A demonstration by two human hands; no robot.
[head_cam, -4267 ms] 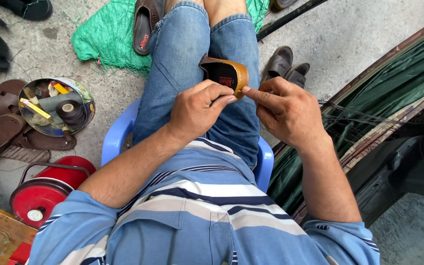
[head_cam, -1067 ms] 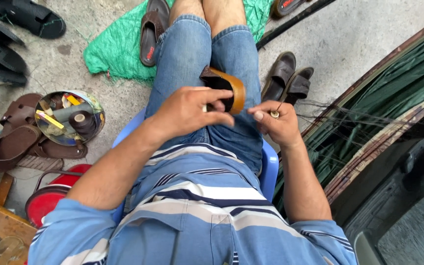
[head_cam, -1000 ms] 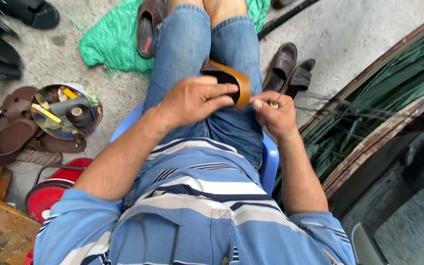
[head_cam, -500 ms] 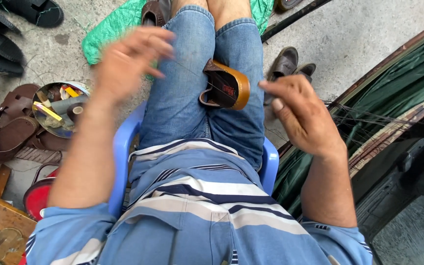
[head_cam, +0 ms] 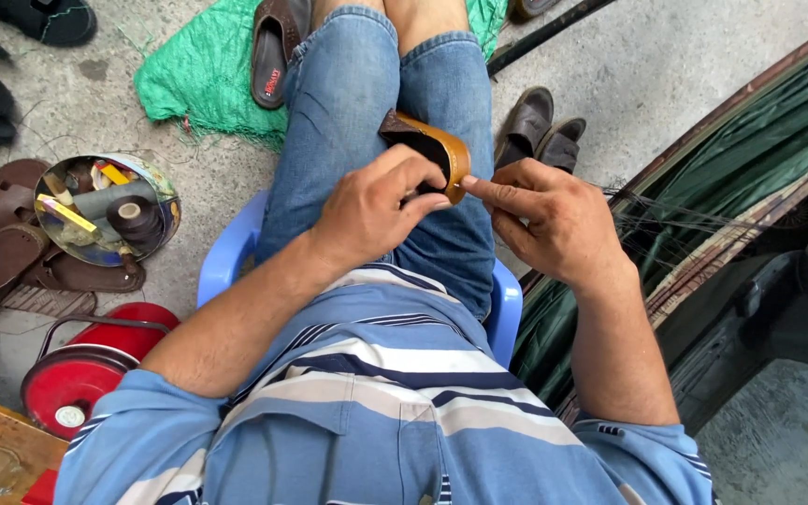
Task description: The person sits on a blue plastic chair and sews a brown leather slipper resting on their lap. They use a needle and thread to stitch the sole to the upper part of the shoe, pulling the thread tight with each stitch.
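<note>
A brown sandal with a tan sole edge (head_cam: 434, 148) rests on my lap between my jean-clad thighs. My left hand (head_cam: 376, 204) grips the near end of the sandal, fingers curled over its inner side. My right hand (head_cam: 544, 217) is beside the sole's edge, thumb and forefinger pinched together at the rim, touching it; whatever they pinch is too small to make out. I sit on a blue plastic chair (head_cam: 226, 266).
A round tin (head_cam: 105, 208) with thread spools and small tools lies on the concrete at left, beside brown sandals (head_cam: 7, 252). A red round can (head_cam: 81, 374) is at lower left. Dark shoes (head_cam: 540, 131) and a green net (head_cam: 203, 79) are ahead. Green tarpaulin (head_cam: 750, 187) is at right.
My left hand, raised out to the left half a second ago, has come back down onto the sandal. My right hand has moved in to the sole's edge.
</note>
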